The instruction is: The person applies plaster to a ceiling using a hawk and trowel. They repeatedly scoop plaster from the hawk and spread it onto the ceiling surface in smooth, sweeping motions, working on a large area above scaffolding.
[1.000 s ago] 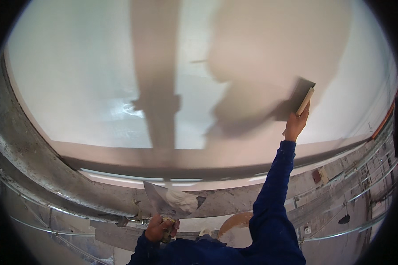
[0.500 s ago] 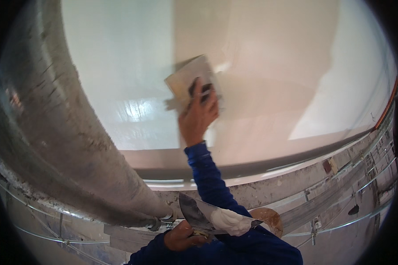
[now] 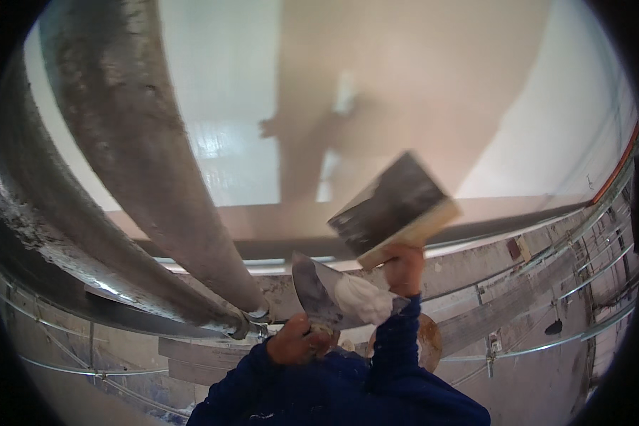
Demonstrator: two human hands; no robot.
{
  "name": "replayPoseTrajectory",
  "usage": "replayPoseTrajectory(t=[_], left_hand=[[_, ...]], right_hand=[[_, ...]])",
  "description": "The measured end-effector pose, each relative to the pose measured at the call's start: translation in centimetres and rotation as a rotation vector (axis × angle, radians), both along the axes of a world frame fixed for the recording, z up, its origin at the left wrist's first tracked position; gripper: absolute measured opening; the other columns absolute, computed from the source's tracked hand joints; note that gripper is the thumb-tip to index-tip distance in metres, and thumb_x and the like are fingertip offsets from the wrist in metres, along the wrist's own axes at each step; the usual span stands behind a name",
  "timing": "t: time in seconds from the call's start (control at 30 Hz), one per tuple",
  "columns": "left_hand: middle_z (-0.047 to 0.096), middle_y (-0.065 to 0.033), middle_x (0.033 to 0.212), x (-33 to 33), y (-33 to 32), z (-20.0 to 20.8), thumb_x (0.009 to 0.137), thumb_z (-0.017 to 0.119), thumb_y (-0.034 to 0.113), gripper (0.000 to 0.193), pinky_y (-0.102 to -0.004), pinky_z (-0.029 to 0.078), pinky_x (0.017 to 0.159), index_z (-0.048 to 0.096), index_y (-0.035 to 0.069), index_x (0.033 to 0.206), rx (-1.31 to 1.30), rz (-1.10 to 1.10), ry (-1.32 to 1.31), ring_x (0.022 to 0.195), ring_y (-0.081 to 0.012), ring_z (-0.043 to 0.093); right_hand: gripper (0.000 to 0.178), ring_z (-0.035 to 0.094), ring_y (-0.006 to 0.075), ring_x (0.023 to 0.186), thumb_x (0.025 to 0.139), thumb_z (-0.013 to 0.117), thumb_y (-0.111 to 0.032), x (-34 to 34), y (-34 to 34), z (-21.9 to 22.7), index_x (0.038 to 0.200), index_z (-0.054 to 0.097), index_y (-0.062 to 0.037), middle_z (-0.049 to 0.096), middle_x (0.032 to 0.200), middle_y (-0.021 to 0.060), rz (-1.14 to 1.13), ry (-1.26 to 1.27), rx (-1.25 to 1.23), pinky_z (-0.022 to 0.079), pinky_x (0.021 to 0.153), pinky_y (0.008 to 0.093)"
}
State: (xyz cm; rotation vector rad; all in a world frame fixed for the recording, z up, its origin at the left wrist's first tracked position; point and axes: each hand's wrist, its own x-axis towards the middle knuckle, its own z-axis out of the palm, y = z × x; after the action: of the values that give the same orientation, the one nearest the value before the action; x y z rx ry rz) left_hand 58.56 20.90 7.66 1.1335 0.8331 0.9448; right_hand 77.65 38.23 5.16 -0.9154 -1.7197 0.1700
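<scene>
My right hand (image 3: 405,271) is closed on a plastering trowel (image 3: 392,204), raised off the wall. Its dark flat face shows, with a pale yellowish strip along one edge; the grip is hidden behind the plate. Lower down, my left hand (image 3: 298,342) grips a broad putty knife (image 3: 316,287) in front of my body. A thick mound of white putty (image 3: 363,299) lies on its metal blade, close to my right sleeve. Beyond the trowel spreads a smooth pale wall (image 3: 419,92), partly glossy, with my shadow across it.
Two thick, rough grey pipes (image 3: 131,106) slant down the left side. Metal scaffold rails (image 3: 121,372) run low on both sides, above grey planks (image 3: 199,360). A round brownish thing (image 3: 430,342) shows partly behind my right arm.
My right hand has drawn the trowel off the wall, down and to the right, turning its dark face into view. My left hand still holds the putty knife. The view has shifted, showing two pipes.
</scene>
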Motion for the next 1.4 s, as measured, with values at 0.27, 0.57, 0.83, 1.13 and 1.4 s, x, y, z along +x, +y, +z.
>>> replayPoseTrajectory(t=[0.27,0.57,0.83,1.13,1.4], left_hand=[[0.051,-0.0049,0.061,4.3,4.7,-1.1,0.081,0.048,0.020,0.022,-0.0249,0.039,0.050,0.054,-0.001,0.078,0.100,0.057,-0.098,0.053,-0.0111,0.049],[0.054,-0.0080,0.077,7.5,10.2,2.0,0.076,0.058,0.008,0.022,-0.0283,0.042,0.053,0.053,0.000,0.096,0.682,0.317,0.361,0.060,-0.0181,0.052],[0.052,-0.0071,0.081,12.1,16.5,-0.5,0.065,0.060,-0.006,0.066,-0.0341,0.049,0.059,0.047,0.020,0.125,1.100,0.431,0.852,0.067,-0.0239,0.057],[0.051,-0.0072,0.082,9.6,16.4,-9.9,0.074,0.052,0.002,0.059,-0.0374,0.047,0.062,0.044,0.025,0.127,0.668,0.312,1.208,0.072,-0.0273,0.056],[0.051,-0.0160,0.087,8.7,7.5,-13.1,0.073,0.055,0.000,0.054,-0.0369,0.044,0.065,0.047,0.015,0.125,0.531,0.655,1.126,0.076,-0.0339,0.054]], right_hand=[[0.045,0.054,0.0301,0.097,0.060,0.053,0.004,9.1,-2.1,3.1,0.104,0.055,0.0011,0.057,0.104,0.0144,0.972,1.070,-0.442,0.042,0.086,0.0424],[0.049,0.054,0.0268,0.097,0.066,0.053,0.001,14.6,-1.9,-0.7,0.115,0.044,0.0018,0.054,0.103,0.0139,0.602,1.043,-1.005,0.045,0.082,0.0359],[0.050,0.057,0.0290,0.087,0.068,0.054,-0.016,13.6,-2.2,-1.2,0.112,0.043,0.0039,0.055,0.096,0.0156,0.580,1.266,-1.344,0.049,0.077,0.0394],[0.039,0.056,0.0261,0.083,0.066,0.055,-0.008,21.2,6.7,-1.8,0.103,0.049,0.0012,0.054,0.088,0.0110,0.445,1.385,-0.917,0.047,0.075,0.0367],[0.028,0.054,0.0211,0.074,0.071,0.054,-0.003,22.4,21.2,2.5,0.098,0.054,0.0023,0.056,0.089,0.0125,-0.125,0.648,-0.290,0.045,0.070,0.0290]])
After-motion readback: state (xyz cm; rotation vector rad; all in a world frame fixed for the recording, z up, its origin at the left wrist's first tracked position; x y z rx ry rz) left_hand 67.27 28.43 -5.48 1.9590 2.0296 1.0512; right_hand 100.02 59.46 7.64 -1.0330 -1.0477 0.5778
